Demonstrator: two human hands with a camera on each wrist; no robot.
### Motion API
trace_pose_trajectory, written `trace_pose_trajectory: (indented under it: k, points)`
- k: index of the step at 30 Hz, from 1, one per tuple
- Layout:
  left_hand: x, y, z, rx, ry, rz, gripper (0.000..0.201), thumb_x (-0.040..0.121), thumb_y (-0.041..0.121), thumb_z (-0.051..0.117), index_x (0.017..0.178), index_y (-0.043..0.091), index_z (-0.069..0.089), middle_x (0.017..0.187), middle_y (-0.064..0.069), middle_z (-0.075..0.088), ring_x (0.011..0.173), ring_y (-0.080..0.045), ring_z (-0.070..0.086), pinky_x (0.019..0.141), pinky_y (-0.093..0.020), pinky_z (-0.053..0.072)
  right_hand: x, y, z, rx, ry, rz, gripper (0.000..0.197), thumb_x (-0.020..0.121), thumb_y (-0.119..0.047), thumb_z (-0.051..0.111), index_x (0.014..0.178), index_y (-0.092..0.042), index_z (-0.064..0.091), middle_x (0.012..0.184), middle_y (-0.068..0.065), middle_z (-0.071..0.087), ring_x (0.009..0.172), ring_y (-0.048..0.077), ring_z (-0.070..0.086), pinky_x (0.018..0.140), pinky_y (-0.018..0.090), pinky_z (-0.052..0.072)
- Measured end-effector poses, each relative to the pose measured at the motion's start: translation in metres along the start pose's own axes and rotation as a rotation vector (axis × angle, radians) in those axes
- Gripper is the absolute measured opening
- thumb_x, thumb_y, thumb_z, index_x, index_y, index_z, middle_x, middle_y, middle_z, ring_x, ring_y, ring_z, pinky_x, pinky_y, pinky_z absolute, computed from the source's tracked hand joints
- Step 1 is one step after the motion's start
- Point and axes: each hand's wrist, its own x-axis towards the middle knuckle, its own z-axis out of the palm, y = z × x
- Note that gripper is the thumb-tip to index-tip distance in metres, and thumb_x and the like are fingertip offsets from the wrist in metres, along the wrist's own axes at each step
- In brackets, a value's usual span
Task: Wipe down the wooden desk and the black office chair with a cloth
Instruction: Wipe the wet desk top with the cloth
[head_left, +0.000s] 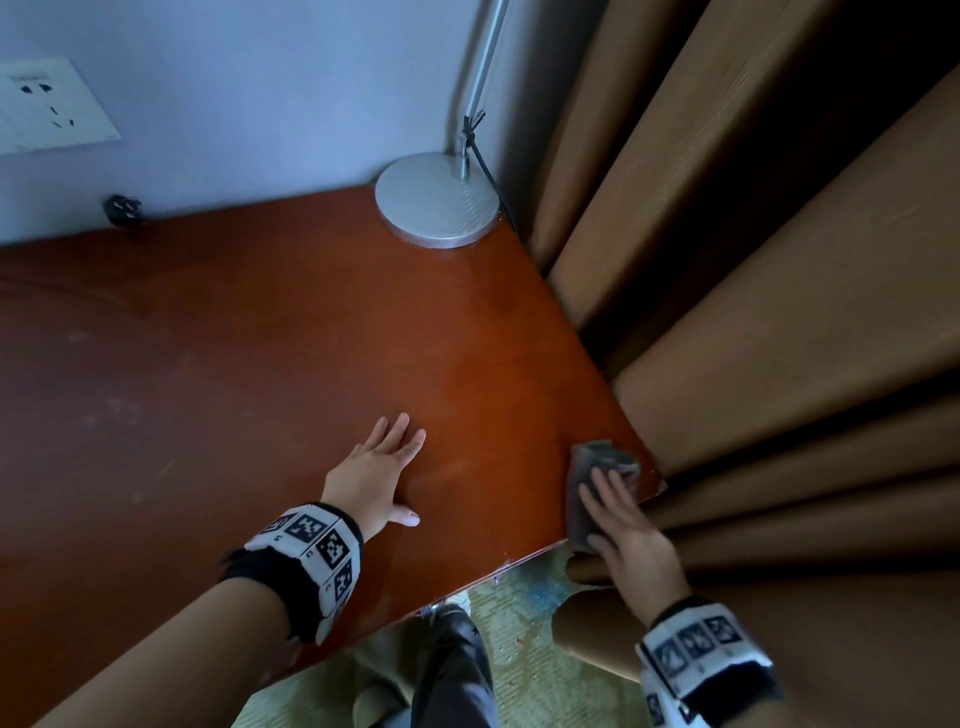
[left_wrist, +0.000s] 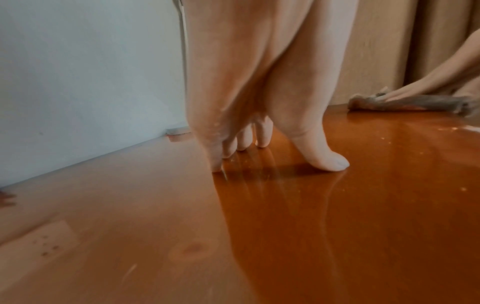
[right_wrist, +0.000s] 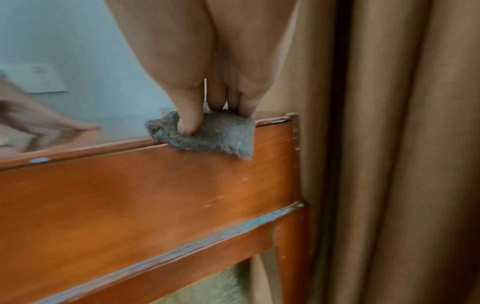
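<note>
The reddish wooden desk (head_left: 260, 338) fills the head view. My left hand (head_left: 389, 470) lies flat on its top with straight, spread fingers (left_wrist: 262, 133), palm raised a little. A grey cloth (head_left: 602, 454) lies at the desk's near right corner and hangs slightly over the front edge (right_wrist: 221, 133). My right hand (head_left: 618, 514) presses on the cloth with straight fingers, the thumb (right_wrist: 189, 115) pushing into its overhanging edge. The left wrist view shows the cloth (left_wrist: 405, 103) under that hand (left_wrist: 428, 84). No black office chair is in view.
A silver lamp base (head_left: 436, 200) stands at the desk's far right corner by the wall. Brown curtains (head_left: 753, 312) hang right against the desk's right edge. A black plug (head_left: 123, 210) lies at the back; a socket plate (head_left: 47, 104) is on the wall. My leg (head_left: 452, 665) is below the front edge.
</note>
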Motion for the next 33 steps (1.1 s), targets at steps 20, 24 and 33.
trace_pose_trajectory:
  k: [20, 24, 33]
  points:
    - [-0.121, -0.068, 0.041, 0.036, -0.022, 0.012, 0.061, 0.100, 0.026, 0.040, 0.151, 0.027, 0.007, 0.158, 0.008, -0.012, 0.145, -0.009, -0.008, 0.119, -0.031, 0.011, 0.017, 0.038, -0.036, -0.021, -0.010, 0.146, 0.048, 0.088, 0.006, 0.054, 0.133, -0.011, 0.047, 0.148, 0.000, 0.030, 0.141, 0.016, 0.025, 0.100, -0.004, 0.012]
    - [-0.140, -0.087, 0.053, 0.024, -0.040, -0.024, 0.060, 0.100, 0.026, 0.040, 0.151, 0.027, 0.008, 0.158, 0.008, -0.011, 0.146, -0.009, -0.005, 0.119, -0.033, 0.009, 0.026, 0.029, -0.041, -0.031, -0.081, 0.393, 0.047, 0.092, -0.002, 0.052, 0.137, -0.008, 0.043, 0.151, 0.010, 0.029, 0.139, 0.025, 0.030, 0.106, 0.033, 0.029]
    - [-0.145, -0.116, 0.053, -0.041, 0.044, -0.112, 0.060, 0.099, 0.025, 0.041, 0.151, 0.030, 0.010, 0.159, 0.005, -0.010, 0.146, -0.012, -0.006, 0.119, -0.035, 0.009, 0.026, -0.110, 0.035, -0.091, -0.218, -0.193, 0.059, 0.093, 0.000, 0.047, 0.144, -0.010, 0.020, 0.144, -0.004, -0.003, 0.135, -0.009, -0.012, 0.102, 0.001, -0.006]
